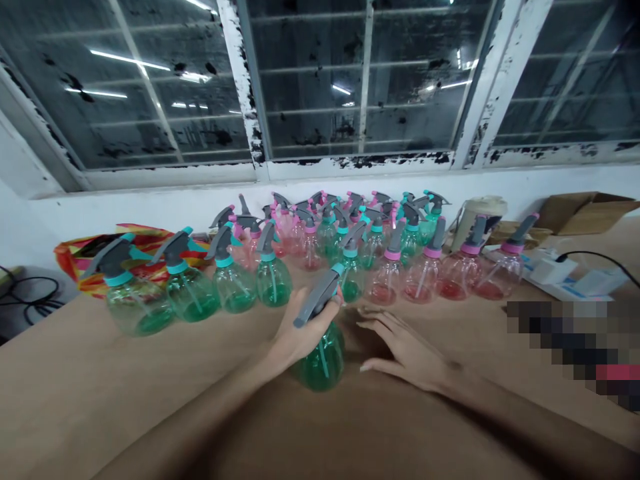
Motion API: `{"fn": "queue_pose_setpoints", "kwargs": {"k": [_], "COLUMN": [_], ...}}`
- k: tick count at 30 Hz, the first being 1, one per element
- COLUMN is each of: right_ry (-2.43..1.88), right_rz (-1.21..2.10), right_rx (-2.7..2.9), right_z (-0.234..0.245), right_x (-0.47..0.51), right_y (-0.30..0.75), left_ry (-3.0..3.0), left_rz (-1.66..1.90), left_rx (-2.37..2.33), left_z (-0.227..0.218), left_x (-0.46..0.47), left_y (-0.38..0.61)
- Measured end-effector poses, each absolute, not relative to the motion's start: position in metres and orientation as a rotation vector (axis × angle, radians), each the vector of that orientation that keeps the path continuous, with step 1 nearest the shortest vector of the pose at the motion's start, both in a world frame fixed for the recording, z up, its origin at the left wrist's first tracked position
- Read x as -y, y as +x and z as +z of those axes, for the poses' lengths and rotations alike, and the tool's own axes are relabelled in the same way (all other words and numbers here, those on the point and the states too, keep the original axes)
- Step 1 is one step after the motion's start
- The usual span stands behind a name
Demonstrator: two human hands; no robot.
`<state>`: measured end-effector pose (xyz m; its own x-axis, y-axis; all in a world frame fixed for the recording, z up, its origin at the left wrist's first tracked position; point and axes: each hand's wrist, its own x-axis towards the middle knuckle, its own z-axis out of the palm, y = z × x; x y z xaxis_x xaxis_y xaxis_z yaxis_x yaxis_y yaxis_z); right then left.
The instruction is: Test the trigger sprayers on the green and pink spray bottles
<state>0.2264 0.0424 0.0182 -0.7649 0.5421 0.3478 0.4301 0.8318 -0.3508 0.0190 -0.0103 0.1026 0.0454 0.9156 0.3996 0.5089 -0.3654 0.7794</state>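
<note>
While the left hand (296, 335) grips the upper part of a green spray bottle (320, 370) up front — the empty right hand (409, 348) spread near it — the other spray bottles (273, 285) stand behind on the counter (100, 393), apparently already topped and set out, leaving only this one apart.

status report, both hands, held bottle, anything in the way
Left hand gripping green bottle by the neck. Right hand open beside it. More bottles standing just beyond.

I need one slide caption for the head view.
Left hand grips a green spray bottle, right hand open beside it, more bottles behind.
</note>
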Motion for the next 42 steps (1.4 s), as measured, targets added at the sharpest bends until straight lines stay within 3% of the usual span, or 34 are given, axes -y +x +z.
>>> {"fn": "queue_pose_setpoints", "kwargs": {"k": [8,42], "right_ry": [-0.76,-0.799], "right_rz": [0.4,0.522], "right_rx": [2.626,2.637], "right_z": [-0.005,-0.006], "right_x": [-0.055,-0.057], "right_y": [0.236,0.241], "left_ry": [1.863,1.926], "left_rz": [1.177,1.061], "left_rx": [-1.346,-1.341], "left_z": [0.103,0.104], "left_x": [0.006,0.004], "left_y": [0.019,0.015]}}
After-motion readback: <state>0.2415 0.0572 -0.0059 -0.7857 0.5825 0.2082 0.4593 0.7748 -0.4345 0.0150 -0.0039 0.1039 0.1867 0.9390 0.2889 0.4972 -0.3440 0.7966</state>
